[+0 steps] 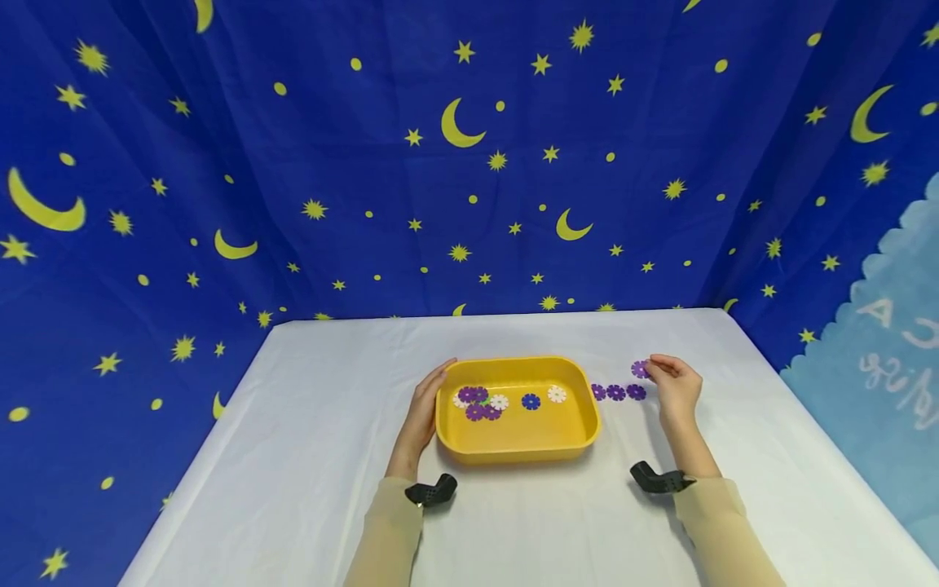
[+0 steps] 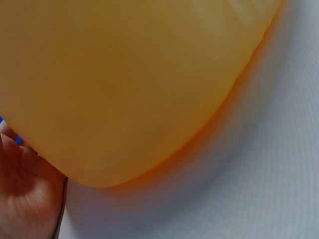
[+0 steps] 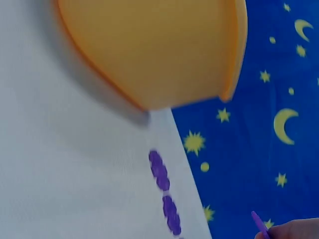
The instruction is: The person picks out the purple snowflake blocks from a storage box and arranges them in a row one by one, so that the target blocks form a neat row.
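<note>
The right hand (image 1: pixel 677 390) pinches a purple notched, flower-shaped disc (image 1: pixel 640 369) between thumb and fingertips, just over the table. In the right wrist view this disc (image 3: pixel 258 223) shows nearly edge-on. Three like purple discs (image 1: pixel 616 393) lie in a row right of a yellow plastic tray (image 1: pixel 506 455). Against the tray's left wall the left hand (image 1: pixel 421 412) rests with its fingers extended along the side. Inside the tray are a cluster of purple discs (image 1: pixel 475 412), white discs (image 1: pixel 557 395), a blue disc (image 1: pixel 531 401) and a bit of green.
A white cloth covers the table (image 1: pixel 330 440). Behind it hangs a blue curtain (image 1: pixel 367 171) with yellow moons and stars. At the right is a light blue panel (image 1: pixel 895 359) with white lettering. Both wrists wear black cameras (image 1: pixel 433 492).
</note>
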A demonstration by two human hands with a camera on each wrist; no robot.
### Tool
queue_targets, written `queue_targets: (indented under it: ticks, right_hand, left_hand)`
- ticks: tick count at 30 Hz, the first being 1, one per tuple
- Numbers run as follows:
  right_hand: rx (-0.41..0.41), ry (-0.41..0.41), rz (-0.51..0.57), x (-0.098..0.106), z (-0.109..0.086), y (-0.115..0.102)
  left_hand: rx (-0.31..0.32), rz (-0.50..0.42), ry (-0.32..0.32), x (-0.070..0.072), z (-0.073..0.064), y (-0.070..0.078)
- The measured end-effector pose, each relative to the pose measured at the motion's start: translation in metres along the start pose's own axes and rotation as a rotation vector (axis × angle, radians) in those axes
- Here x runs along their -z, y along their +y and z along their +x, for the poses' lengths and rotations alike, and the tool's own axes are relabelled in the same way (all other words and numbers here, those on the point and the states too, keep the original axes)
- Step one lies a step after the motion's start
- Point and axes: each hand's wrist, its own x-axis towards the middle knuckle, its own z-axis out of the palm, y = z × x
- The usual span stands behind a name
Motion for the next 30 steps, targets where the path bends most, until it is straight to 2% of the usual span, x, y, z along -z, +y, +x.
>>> queue_targets:
  ticks: [4, 7, 10, 12, 18, 27, 30]
  right_hand:
    - [-0.021, 0.038, -0.032, 0.007, 0.005, 0.005]
    - [-0.063, 0.042, -0.015, 0.011, 0.006, 0.009]
    - [-0.098, 0.042, -0.009, 0.015, 0.007, 0.015]
    - [-0.103, 0.045, -0.042, 0.018, 0.008, 0.02]
    - [-0.035, 0.074, -0.121, 0.026, 0.012, 0.032]
    - [0.049, 0.083, -0.332, 0.028, 0.017, 0.038]
    - [0.081, 0.107, -0.388, 0.026, 0.017, 0.039]
  left_hand:
    - [-0.002, 0.012, 0.008, 0.001, -0.001, 0.0]
    - [0.003, 0.013, 0.028, 0.002, -0.001, -0.002]
    - [-0.001, 0.013, 0.025, 0.002, -0.001, -0.003]
    - [0.0, 0.012, 0.012, 0.001, -0.001, -0.004]
    - [0.004, 0.022, 0.002, -0.001, -0.002, -0.002]
    - [0.003, 0.019, 0.019, 0.0, 0.001, -0.002]
    - [0.007, 0.02, 0.027, 0.0, 0.001, -0.001]
